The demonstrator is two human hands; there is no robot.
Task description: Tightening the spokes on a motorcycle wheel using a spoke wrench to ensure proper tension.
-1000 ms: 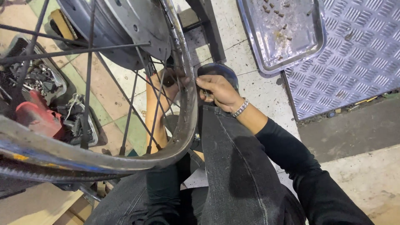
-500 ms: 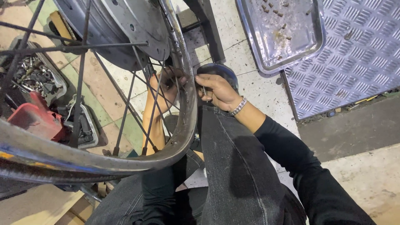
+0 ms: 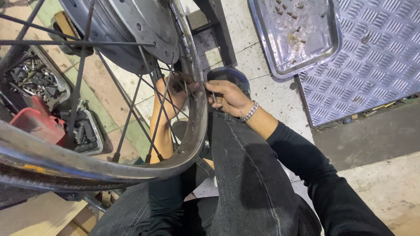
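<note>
Rim (image 3: 192,131) braced upright between my hands: left hand (image 3: 175,89) pinches a spoke (image 3: 164,98) inside; right hand (image 3: 229,98) grips a thin tool (image 3: 215,99) outside.

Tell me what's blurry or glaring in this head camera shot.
Head view: the near chrome spoked wheel rim is soft and bowed by the wide lens; glare on the silver metal tray; both hands, left and right, are sharp.
</note>
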